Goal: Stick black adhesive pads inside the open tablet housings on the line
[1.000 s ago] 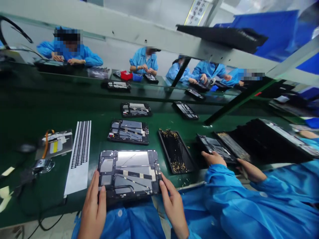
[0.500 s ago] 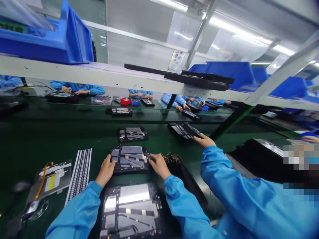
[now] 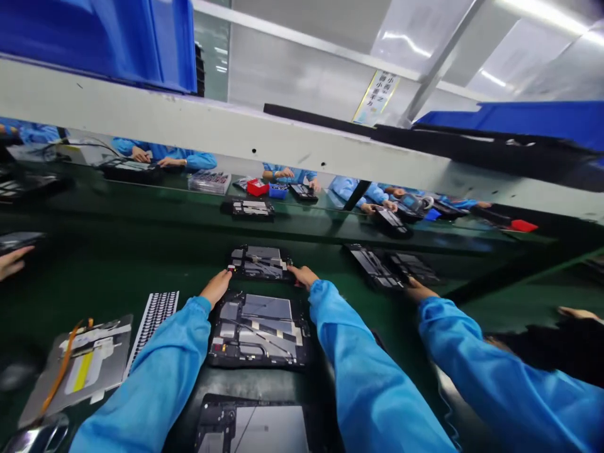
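My left hand [image 3: 216,287] reaches forward and grips the near left corner of an opened tablet [image 3: 262,259], its grey inner panels and cables showing face up. At the same tablet's right edge, the fingers of my right hand [image 3: 304,275] are closed. Just below my wrists lies a second opened tablet [image 3: 257,330], with dark strips and pale tape pieces across it. Closest to me, partly cut off by the frame, is a third tablet [image 3: 271,431] with a broad grey panel. All three lie in a row on the dark green bench.
On the left are a printed strip sheet [image 3: 155,318] and a flat part with an orange ribbon [image 3: 89,358]. A co-worker's hand [image 3: 419,290] touches tablets [image 3: 377,267] at right; another person's hand [image 3: 14,261] shows at far left. A white shelf [image 3: 226,129] crosses overhead.
Both my hands have reached farther forward and now grip the farthest tablet position in the row. The view has shifted. The co-worker's hand at right is still at the tablets.
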Motion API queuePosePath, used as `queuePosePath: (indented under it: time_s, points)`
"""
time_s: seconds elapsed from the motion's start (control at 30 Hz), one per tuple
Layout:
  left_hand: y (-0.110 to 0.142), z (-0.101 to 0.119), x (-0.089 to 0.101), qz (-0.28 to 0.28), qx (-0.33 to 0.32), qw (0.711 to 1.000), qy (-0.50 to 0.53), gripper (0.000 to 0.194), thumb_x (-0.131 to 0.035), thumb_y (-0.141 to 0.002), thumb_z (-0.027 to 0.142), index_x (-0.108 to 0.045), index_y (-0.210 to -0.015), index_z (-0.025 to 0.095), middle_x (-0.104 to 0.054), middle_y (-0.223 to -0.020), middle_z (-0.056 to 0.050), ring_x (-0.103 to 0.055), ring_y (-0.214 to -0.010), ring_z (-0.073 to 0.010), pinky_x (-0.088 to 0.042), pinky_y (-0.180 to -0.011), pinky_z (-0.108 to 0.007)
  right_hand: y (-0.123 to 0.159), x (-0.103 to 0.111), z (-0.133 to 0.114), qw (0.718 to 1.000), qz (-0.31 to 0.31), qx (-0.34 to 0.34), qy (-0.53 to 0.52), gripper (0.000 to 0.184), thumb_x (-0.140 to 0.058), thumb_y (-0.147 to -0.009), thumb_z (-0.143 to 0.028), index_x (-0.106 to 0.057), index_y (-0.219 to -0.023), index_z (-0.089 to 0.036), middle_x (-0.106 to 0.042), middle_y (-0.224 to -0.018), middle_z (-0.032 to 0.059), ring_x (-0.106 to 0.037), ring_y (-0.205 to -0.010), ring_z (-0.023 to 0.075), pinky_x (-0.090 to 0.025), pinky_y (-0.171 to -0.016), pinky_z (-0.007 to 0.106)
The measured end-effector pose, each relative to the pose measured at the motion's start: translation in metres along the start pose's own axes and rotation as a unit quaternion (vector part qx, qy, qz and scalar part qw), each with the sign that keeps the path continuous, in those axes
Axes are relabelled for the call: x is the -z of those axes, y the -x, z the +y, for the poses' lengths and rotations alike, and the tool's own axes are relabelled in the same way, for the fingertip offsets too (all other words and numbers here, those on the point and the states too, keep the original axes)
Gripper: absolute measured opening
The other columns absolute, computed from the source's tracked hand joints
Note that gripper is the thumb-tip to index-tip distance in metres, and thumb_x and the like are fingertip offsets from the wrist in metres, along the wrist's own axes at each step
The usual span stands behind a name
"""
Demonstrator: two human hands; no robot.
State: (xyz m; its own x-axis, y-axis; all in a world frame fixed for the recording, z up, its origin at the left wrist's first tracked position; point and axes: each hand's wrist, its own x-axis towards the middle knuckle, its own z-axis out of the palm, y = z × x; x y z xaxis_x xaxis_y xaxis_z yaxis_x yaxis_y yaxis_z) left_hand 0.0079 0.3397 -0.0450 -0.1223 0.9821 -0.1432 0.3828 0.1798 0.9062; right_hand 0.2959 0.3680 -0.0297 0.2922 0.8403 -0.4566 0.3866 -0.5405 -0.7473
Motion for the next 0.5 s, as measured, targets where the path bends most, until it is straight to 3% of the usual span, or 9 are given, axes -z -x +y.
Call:
queuePosePath:
  time_s: [0.13,0.23,0.3,0.37,0.43,0.5]
  points:
    - [0.006,0.009,0.012,0.018,0.029,0.999,0.014,0.040,-0.061,-0.093,0.040,-0.057,-0.125,0.017,-0.060,-0.126,-0.010,-0.062,-0.108,-0.0223,-0.055,-0.090,-0.045,0.018,-0.006,-0.019,0.998,-0.009,0.045,-0.030,0.030,-0.059,-0.099,-0.040,-0.062,-0.113,-0.014,-0.066,-0.104,0.0052,-0.066,-0.084,0.0153,-0.058,-0.074,0.033]
    - [0.040,0.027,0.035,0.044,0.026,0.999,0.019,0.038,-0.059,-0.094,0.040,-0.059,-0.124,0.016,-0.062,-0.126,-0.010,-0.062,-0.111,-0.0228,-0.053,-0.095,-0.046,0.056,0.000,-0.030,0.995,0.004,0.088,-0.050,0.034,-0.052,-0.101,-0.044,-0.064,-0.097,-0.012,-0.062,-0.076,0.0006,-0.057,-0.058,0.0095,-0.049,-0.055,0.022]
    - [0.083,0.044,0.055,0.058,0.002,0.998,0.020,0.038,-0.053,-0.095,0.037,-0.063,-0.125,0.015,-0.066,-0.126,-0.011,-0.062,-0.117,-0.0230,-0.048,-0.104,-0.043,0.099,0.013,-0.026,0.991,0.019,0.118,-0.064,0.040,-0.049,-0.101,-0.050,-0.064,-0.093,-0.013,-0.058,-0.067,-0.0006,-0.051,-0.052,0.0095,-0.044,-0.050,0.021]
    - [0.143,0.062,0.077,0.057,-0.032,0.998,0.017,0.042,-0.056,-0.092,0.040,-0.064,-0.126,0.018,-0.068,-0.128,-0.007,-0.061,-0.122,-0.0229,-0.044,-0.111,-0.040,0.158,0.031,-0.009,0.985,0.036,0.153,-0.076,0.046,-0.047,-0.098,-0.058,-0.064,-0.099,-0.016,-0.063,-0.073,0.0015,-0.057,-0.059,0.0130,-0.047,-0.054,0.023]
    - [0.214,0.073,0.098,0.038,-0.065,0.997,0.008,0.045,-0.063,-0.086,0.046,-0.068,-0.123,0.022,-0.069,-0.128,-0.005,-0.059,-0.126,-0.0246,-0.044,-0.111,-0.040,0.227,0.046,0.023,0.971,0.069,0.212,-0.082,0.052,-0.048,-0.093,-0.065,-0.066,-0.108,-0.018,-0.071,-0.095,0.0059,-0.065,-0.083,0.0197,-0.053,-0.072,0.029]
    - [0.288,0.068,0.112,-0.008,-0.111,0.993,-0.036,0.052,-0.058,-0.088,0.053,-0.063,-0.131,0.025,-0.066,-0.133,-0.005,-0.059,-0.127,-0.0245,-0.046,-0.110,-0.042,0.294,0.051,0.067,0.962,0.142,0.220,-0.074,0.056,-0.050,-0.090,-0.067,-0.067,-0.117,-0.021,-0.069,-0.123,0.0075,-0.059,-0.119,0.0248,-0.046,-0.103,0.035]
